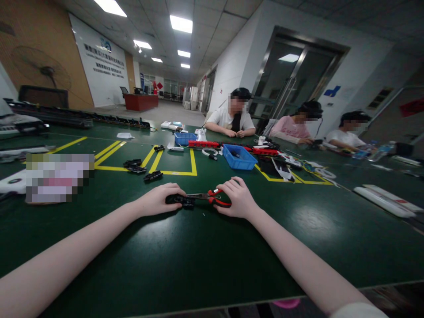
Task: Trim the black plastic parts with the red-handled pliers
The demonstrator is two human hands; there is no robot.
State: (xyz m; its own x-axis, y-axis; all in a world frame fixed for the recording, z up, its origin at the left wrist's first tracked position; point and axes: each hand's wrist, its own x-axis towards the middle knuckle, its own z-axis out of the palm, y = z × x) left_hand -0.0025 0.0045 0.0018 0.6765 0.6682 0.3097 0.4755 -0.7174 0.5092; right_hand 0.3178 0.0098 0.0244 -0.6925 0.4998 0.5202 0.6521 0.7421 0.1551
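Pinched in my left hand (162, 199) is a small black plastic part (187, 202), held low over the green table. My right hand (236, 198) grips the red handles of a pair of needle-nose pliers (215, 194). The pliers' jaws point left and meet the upper edge of the black part; whether they bite on it is too small to tell. A tiny pale sliver (203, 214) lies on the table just below the pliers. Beyond my left hand lie several similar black parts (153, 176).
Blue bins (240, 158) stand on the green table (212, 265) past my hands, with red strips (203, 144) and cables around them. Yellow tape (174, 173) marks rectangles. A pixelated flat item (59, 179) lies left, white bars (384, 201) right. Several people (232, 119) sit across.
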